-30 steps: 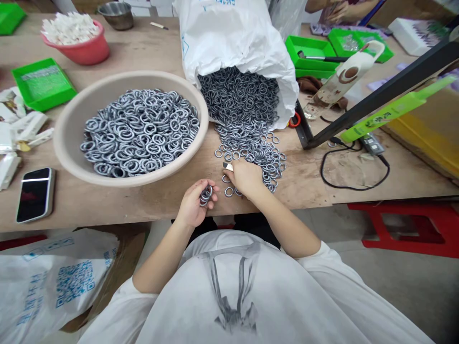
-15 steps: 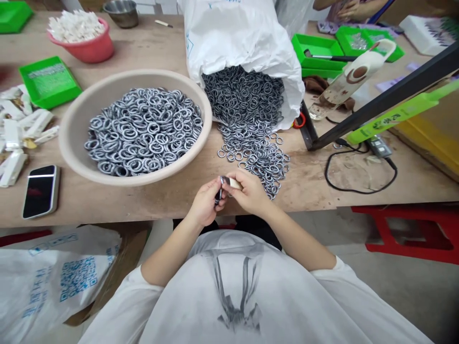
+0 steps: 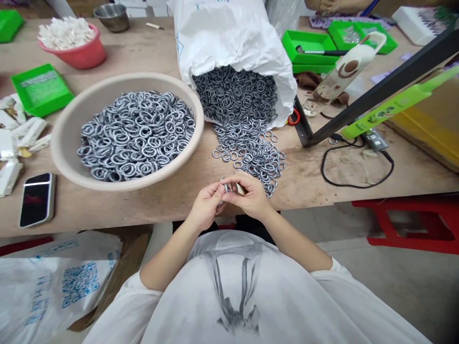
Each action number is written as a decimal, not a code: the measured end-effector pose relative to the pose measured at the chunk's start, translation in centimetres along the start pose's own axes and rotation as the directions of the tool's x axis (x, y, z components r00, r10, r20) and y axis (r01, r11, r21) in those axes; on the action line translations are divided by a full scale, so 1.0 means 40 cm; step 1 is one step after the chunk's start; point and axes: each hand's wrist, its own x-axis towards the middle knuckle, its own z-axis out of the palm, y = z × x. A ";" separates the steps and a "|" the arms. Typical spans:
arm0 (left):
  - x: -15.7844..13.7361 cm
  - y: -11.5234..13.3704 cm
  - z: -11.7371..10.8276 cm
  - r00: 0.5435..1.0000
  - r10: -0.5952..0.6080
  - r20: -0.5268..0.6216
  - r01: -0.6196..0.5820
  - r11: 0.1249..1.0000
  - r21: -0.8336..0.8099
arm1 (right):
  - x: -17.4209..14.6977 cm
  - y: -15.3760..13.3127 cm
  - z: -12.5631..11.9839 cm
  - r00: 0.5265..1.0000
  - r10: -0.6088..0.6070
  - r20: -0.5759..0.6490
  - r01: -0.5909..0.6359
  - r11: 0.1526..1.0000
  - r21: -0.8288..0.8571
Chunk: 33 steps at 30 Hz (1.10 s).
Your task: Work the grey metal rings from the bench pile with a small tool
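At the table's front edge, my left hand (image 3: 204, 206) pinches grey metallic-looking rings (image 3: 226, 188), partly hidden by the fingers. My right hand (image 3: 254, 197) meets it fingertip to fingertip, curled around a small pale-handled knife (image 3: 240, 189) whose blade is hidden now. Just beyond the right hand, loose grey rings (image 3: 263, 160) spill from the mouth of a white sack (image 3: 229, 36). A big beige basin (image 3: 127, 185) heaped with similar rings stands to the left of my hands.
A phone (image 3: 37, 199) lies at the left. Behind it are white plastic parts (image 3: 32, 131), a green tray (image 3: 42, 91) and a red bowl (image 3: 86, 53). On the right, a black metal bar (image 3: 362, 107) slants over a cable (image 3: 324, 165). Another person's hand (image 3: 328, 5) shows at the back.
My right fingers have closed over the rings at the left fingertips, and the knife's blade has gone from sight. The view has shifted slightly.
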 end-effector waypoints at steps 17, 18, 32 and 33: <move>-0.008 0.000 -0.006 0.998 0.054 -0.012 -0.054 0.998 -0.009 | -0.027 -0.042 -0.019 0.987 -0.066 0.149 0.127 0.885 -0.449; -0.008 0.000 -0.006 0.998 0.054 -0.014 -0.054 0.998 -0.011 | -0.029 -0.046 -0.017 0.985 -0.065 0.161 0.135 0.869 -0.477; -0.026 -0.004 -0.009 0.994 0.072 0.085 -0.074 0.997 0.015 | -0.028 -0.053 -0.019 0.979 -0.043 0.197 0.130 0.882 -0.453; -0.029 -0.006 -0.011 0.990 0.067 0.123 -0.072 0.997 0.038 | -0.023 -0.045 -0.023 0.983 -0.013 0.183 0.095 0.890 -0.447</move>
